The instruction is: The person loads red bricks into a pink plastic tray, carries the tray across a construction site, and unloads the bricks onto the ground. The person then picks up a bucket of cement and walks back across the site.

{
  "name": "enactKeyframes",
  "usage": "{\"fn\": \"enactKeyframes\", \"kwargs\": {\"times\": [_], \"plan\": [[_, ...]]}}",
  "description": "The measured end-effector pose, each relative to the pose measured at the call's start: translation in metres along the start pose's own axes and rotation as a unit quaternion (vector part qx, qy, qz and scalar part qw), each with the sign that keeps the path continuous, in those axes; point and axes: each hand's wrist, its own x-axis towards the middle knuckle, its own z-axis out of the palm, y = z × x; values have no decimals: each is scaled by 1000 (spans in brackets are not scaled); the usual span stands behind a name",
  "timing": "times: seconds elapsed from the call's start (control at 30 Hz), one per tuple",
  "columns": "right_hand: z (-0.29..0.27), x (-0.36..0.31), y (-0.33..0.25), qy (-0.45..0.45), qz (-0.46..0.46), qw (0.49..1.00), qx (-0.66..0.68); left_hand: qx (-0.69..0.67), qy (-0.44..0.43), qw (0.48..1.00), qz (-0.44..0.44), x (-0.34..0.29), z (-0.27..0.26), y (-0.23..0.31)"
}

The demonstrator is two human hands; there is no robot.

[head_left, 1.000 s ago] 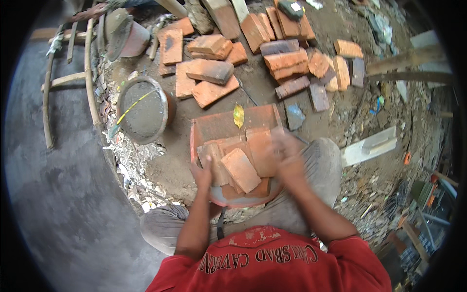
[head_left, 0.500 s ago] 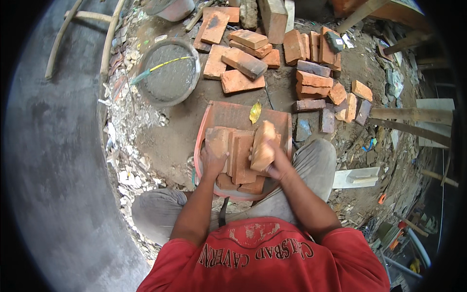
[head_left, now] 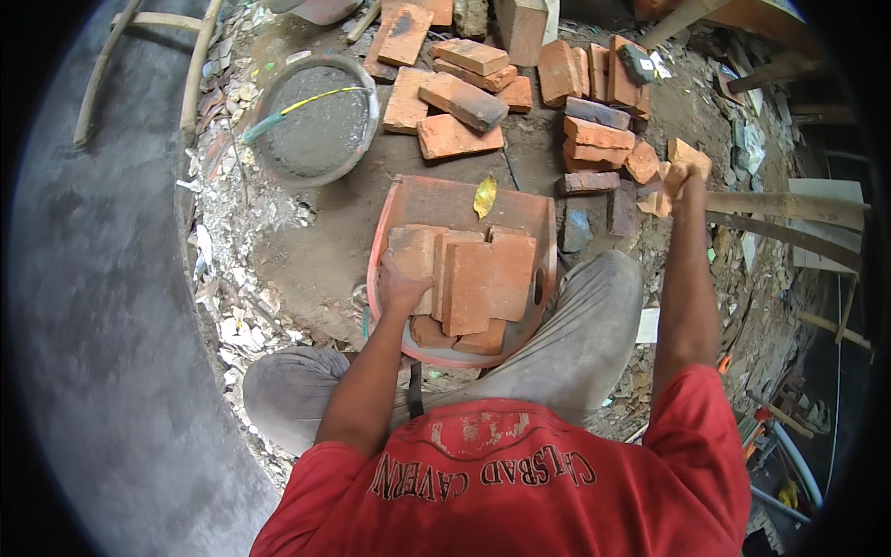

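Note:
My left hand (head_left: 404, 286) grips the left edge of an orange brick (head_left: 413, 246) in a reddish plastic container (head_left: 436, 190) between my legs. Its thumb lies over the brick and the other fingers are partly hidden. Beside that brick, more bricks (head_left: 467, 288) lie flat and overlapping, with broken pieces (head_left: 483, 339) at the near side. My right arm is stretched out to the right, where my right hand (head_left: 685, 180) is closed round a broken brick (head_left: 689, 158) at the loose pile. The fingers' far side is hidden. A yellow leaf (head_left: 484, 197) lies in the container.
A round tub of grey mortar (head_left: 316, 121) with a green-handled tool (head_left: 264, 127) across it stands far left. Scattered bricks (head_left: 459, 137) and stacked bricks (head_left: 599, 135) lie ahead. Wooden poles (head_left: 789, 204) jut in at the right. A dark smooth slab (head_left: 111, 306) runs along the left.
My right hand has moved from the container out to the right, to the broken bricks. The brick piece it held above the container is gone from there. My left hand stays on its brick.

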Motion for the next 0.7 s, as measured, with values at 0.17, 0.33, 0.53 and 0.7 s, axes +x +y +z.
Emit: {"fn": "enactKeyframes", "kwargs": {"times": [0.17,0.33,0.53,0.7], "plan": [[122,-142,76,-11,-202,874,-443,10,91,994,-53,-7,-10,-36],[143,-453,161,-330,14,832,-445,9,206,978,-42,-46,-23,15],[117,-523,168,-359,-14,751,-554,-44,215,976,-6,10,-58,84],[117,-516,179,-317,-32,772,-551,-99,162,979,-67,110,-62,202]]}}
